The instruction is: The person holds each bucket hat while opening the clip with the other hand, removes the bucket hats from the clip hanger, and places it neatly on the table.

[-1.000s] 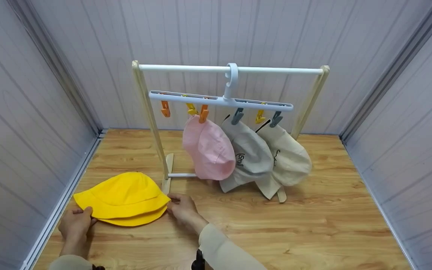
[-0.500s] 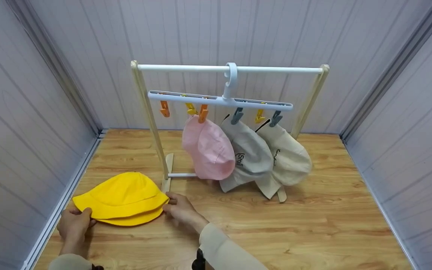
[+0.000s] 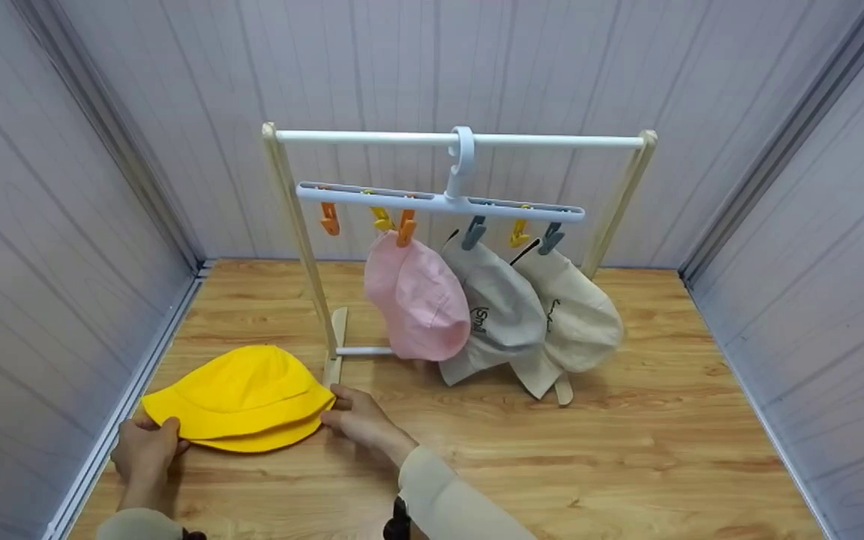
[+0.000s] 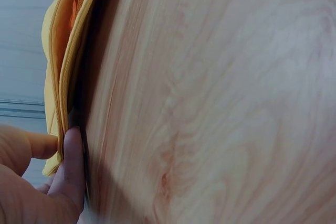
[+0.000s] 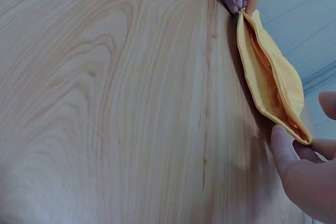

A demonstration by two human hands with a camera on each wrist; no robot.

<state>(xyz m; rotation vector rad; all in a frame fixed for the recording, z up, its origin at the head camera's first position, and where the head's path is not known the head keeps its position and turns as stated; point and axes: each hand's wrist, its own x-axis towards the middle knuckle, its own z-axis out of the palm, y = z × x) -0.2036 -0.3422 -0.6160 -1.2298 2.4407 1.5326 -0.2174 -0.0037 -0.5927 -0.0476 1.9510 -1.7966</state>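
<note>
A yellow bucket hat (image 3: 244,390) lies folded flat on the wooden floor, its brim edges toward me. My left hand (image 3: 144,451) pinches the left end of the brim between thumb and fingers, which the left wrist view shows close up. At the opposite end, my right hand (image 3: 366,426) holds the brim's corner. Seen from the right wrist, the brim (image 5: 270,85) gapes slightly between its two layers, and one finger (image 5: 328,103) of the right hand stands off the cloth.
Behind stands a rack with a white rod (image 3: 372,137). From it hangs a white clip hanger (image 3: 379,198) with several coloured clips. Pegged there are a pink hat (image 3: 417,300), a grey hat (image 3: 496,307) and a cream hat (image 3: 578,315). Panel walls enclose the floor.
The yellow hat has slid slightly left with both hands. The rack and its hanging hats stay where they were.
</note>
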